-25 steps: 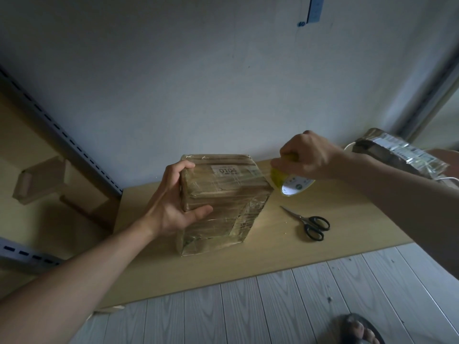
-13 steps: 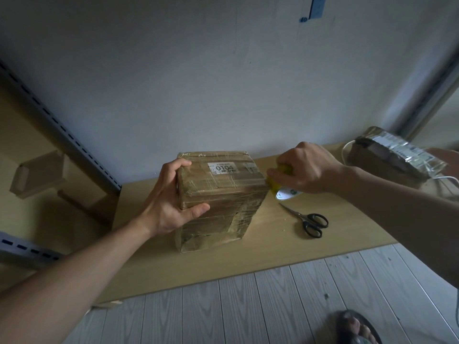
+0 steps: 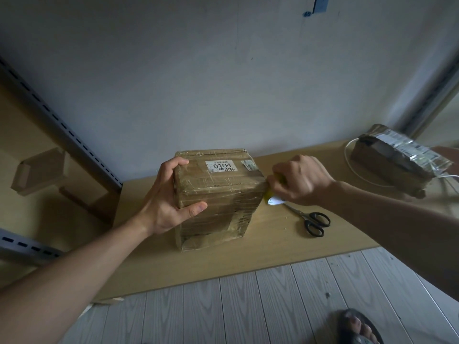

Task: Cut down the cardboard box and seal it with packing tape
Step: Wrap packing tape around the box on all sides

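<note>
While the cardboard box (image 3: pixel 218 194) stands upright near the middle of the wooden table (image 3: pixel 273 247), a little back from the front edge, I can read a white label (image 3: pixel 221 166) marked 0104 on its top face. Clear tape is wrapped all over it, glinting on my feed.

I've got the left hand (image 3: pixel 166 197) on the box: fingers curled over the top left edge, thumb pressed flat across the near face, a firm grip on that upper corner. At the upper right edge, the right hand (image 3: pixel 301 180) has its fingers curled round a yellow tape roll (image 3: pixel 269 194). I only get a sliver of yellow and a bit of white core below the knuckles, and the roll sits right against the box's side. Whether a strip runs from roll to box, I cannot tell.

Just beyond that hand, black-handled scissors (image 3: pixel 311 218) lie flat on the table, blades closed, tips pointing toward the roll, apart from the box. Farther right, at the table's back corner, I see a second parcel (image 3: pixel 397 162) in shiny wrinkled wrap, with a white cable (image 3: pixel 347 155) looping beside it.

Left of the table, a slotted metal rail (image 3: pixel 62 125) slants along the wall, with a small cardboard tray (image 3: pixel 39 172) beside it. Below are pale floor planks (image 3: pixel 248 306) and a foot in a sandal (image 3: pixel 357 326) at lower right.
</note>
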A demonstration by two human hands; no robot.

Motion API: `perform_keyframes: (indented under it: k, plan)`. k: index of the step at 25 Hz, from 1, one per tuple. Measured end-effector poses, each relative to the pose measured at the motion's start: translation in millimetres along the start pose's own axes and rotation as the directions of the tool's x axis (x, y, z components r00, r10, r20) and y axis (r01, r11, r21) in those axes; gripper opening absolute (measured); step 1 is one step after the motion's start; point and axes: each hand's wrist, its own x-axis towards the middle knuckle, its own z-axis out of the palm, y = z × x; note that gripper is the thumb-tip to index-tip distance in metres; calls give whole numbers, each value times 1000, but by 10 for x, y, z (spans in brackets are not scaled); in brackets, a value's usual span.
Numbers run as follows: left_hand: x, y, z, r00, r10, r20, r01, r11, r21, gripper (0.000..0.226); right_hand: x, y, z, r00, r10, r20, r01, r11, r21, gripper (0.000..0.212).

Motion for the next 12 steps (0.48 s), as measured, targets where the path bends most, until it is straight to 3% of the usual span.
perform_keyframes:
  k: [4,7,9,11,12]
  plan:
    - [-42,53,6,999,-50,6,50,999,-3,97,50,26,102,999,-33,-25,35,996,84,43]
    - [35,302,-146,998,57,31,-65,939,339,99,16,42,140,998,-42,-52,48,992,117,40]
    - [162,592,-325,963,116,244,-234,809,539,104,-16,70,130,998,-20,-52,26,994,107,39]
    - [302,908,-354,902,-25,432,-256,774,579,106,-14,49,138,999,-9,-52,14,996,84,38]
    - [371,1020,-286,885,-111,452,-218,759,613,96,13,9,147,998,-10,-54,14,997,71,38]
